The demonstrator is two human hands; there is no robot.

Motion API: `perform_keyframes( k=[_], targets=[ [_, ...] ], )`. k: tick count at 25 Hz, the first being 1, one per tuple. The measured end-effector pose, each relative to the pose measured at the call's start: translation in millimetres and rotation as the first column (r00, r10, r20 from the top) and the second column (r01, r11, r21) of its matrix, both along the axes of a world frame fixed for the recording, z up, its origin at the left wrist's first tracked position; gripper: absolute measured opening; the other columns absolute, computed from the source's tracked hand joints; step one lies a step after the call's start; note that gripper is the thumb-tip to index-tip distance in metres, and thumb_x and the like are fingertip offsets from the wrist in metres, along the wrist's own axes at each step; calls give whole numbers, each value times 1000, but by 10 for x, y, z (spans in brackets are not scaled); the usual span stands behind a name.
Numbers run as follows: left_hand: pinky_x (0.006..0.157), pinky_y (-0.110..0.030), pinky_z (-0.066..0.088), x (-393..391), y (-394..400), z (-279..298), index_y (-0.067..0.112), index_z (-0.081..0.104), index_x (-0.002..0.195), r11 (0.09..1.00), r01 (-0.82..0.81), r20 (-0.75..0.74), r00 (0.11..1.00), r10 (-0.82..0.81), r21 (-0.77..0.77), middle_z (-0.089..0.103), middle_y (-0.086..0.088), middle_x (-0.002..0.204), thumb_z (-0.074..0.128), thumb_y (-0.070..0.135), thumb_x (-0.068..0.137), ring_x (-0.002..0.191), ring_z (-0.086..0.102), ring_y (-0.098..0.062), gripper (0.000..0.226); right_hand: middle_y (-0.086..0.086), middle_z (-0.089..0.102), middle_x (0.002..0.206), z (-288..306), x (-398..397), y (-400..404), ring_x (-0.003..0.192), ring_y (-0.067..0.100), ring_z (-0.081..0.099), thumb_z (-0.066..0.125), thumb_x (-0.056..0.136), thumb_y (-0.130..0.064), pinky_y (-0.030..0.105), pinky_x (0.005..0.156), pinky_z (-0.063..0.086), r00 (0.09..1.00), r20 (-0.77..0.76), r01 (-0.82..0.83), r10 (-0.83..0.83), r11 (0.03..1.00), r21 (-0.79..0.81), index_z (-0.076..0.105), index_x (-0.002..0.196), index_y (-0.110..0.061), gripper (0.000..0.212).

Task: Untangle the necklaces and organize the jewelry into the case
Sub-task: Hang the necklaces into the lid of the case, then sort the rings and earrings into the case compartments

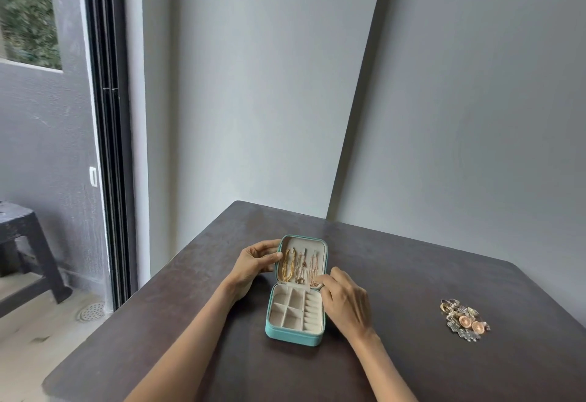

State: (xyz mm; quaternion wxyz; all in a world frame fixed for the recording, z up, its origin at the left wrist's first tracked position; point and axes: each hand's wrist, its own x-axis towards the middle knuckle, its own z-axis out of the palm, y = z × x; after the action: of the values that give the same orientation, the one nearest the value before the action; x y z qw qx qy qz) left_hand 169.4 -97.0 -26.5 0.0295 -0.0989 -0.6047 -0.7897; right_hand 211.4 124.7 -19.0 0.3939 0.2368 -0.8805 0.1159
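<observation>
A small teal jewelry case lies open on the dark table, its lid tilted back. Three chains, the necklaces, hang side by side inside the cream lid. The lower tray shows several cream compartments with nothing in them. My left hand grips the lid's left edge, thumb on the inner rim. My right hand is at the lid's lower right, fingertips pinching at the bottom of the rightmost chain. A pile of rings and earrings lies on the table to the right, apart from both hands.
The table stands against a grey wall at the back and right. Its left edge drops to the floor, where a dark stool and a sliding door frame stand.
</observation>
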Motion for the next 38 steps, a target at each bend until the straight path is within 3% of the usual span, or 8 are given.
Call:
perform_keyframes(
  k=[12, 18, 20, 23, 28, 33, 36, 38],
  targets=[
    [66, -21, 49, -14, 13, -5, 10, 67, 109, 998, -50, 6, 999, 50, -33, 70, -6, 94, 70, 9, 81, 78, 64, -13, 27, -9, 47, 64, -48, -23, 11, 51, 7, 50, 40, 78, -17, 18, 34, 37, 1000, 22, -2, 1, 1000, 31, 71, 81, -28, 33],
    [57, -19, 51, 26, 40, 20, 5, 66, 102, 988, -109, -6, 994, 109, -105, 69, -10, 92, 68, 4, 83, 69, 64, -10, 19, -7, 61, 81, -84, -69, 62, 59, 12, 58, 49, 85, -15, 24, 46, 44, 987, 161, 26, -3, 990, -140, 59, 97, -21, 17],
    [53, -19, 51, 33, 61, 21, 6, 66, 97, 984, -142, -5, 990, 142, -109, 66, -10, 86, 65, 4, 85, 60, 62, -8, 12, -4, 60, 95, -95, -119, 78, 71, 14, 59, 56, 90, -19, 31, 62, 50, 937, 349, 86, 18, 956, -280, 56, 113, -18, 23],
    [49, -21, 52, 45, 95, 39, 9, 66, 91, 971, -203, 29, 978, 208, -122, 65, -6, 78, 61, 11, 90, 50, 56, -8, 5, 2, 56, 116, -68, -169, 84, 86, 12, 55, 58, 91, -25, 27, 80, 43, 752, 629, 173, 196, 862, -476, 53, 127, -15, 38],
    [47, -25, 53, 87, 129, 80, 11, 64, 95, 960, -253, 63, 963, 262, -119, 70, -4, 81, 53, 19, 95, 51, 60, -11, 13, -2, 61, 115, -61, -121, 66, 101, 12, 58, 59, 89, -30, 32, 96, 45, 662, 692, 185, 288, 832, -524, 58, 126, -21, 38],
    [50, -22, 50, 112, 131, 139, 7, 59, 104, 946, -271, 75, 955, 287, -179, 66, -7, 86, 52, 17, 95, 55, 58, -13, 15, -2, 61, 110, -68, -107, 83, 99, 13, 58, 58, 90, -25, 29, 92, 46, 691, 641, 218, 334, 749, -626, 61, 120, -21, 30],
    [55, -22, 45, -26, 232, 413, 3, 61, 106, 851, -380, -86, 923, 375, -362, 65, -6, 82, 50, 6, 92, 60, 53, -16, 18, 1, 66, 103, -27, -64, 137, 96, 22, 63, 56, 92, -20, 29, 83, 48, 772, 537, 249, 340, 616, -747, 65, 105, -25, 17],
    [64, -29, 46, -169, 500, 713, 4, 63, 100, 788, -374, -216, 927, 306, -489, 64, -8, 81, 47, -2, 88, 61, 52, -17, 21, 2, 69, 102, 38, -60, 238, 94, 23, 65, 54, 91, -18, 31, 81, 50, 825, 518, 287, 225, 624, -727, 68, 101, -22, 18]
  ],
)
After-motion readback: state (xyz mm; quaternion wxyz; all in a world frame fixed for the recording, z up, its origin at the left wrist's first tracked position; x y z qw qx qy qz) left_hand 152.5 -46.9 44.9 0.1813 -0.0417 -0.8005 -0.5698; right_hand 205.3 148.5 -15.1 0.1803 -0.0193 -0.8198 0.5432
